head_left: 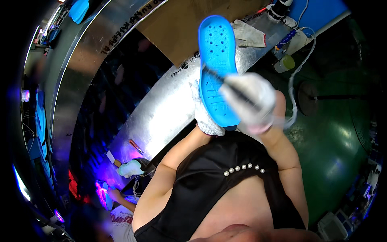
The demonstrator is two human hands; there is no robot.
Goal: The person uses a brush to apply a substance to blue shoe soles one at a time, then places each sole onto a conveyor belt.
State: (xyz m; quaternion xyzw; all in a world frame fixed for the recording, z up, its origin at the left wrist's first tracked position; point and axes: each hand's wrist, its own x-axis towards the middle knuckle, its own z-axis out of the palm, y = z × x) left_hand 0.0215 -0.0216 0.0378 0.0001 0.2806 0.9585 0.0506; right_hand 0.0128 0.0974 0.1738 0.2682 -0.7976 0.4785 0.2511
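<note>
Blue sole: (217, 60) in the left grip, tilted up with its perforated end farthest from that grip, marked face to the view; the rounded near end is just beside the gloved palm.
Left hand: (206, 117) white knit glove, closed around the sole's lower left edge; part of the hold is hidden beneath, so how tight it is I cannot tell.
Right hand: (258, 99) gloved, blurred, just right of the left grip; fingers wrapped around a dark slim tool (217, 76), its tip over the sole's left edge. Contact: cannot tell. Tool kind: too blurred, perhaps a brush.
Spare glove: (250, 34) beyond both grips, beside the sole's far end.
Metal table: (161, 117) left of the left grip, cardboard (169, 36) beyond.
Cutter: (137, 147) orange-handled, well left of the grips and nearer the body.
Step in hand: judged to be working the tool along the sole's edge.
Next move: seems to call for a steady left hold and light, even tool contact along the rim.
</note>
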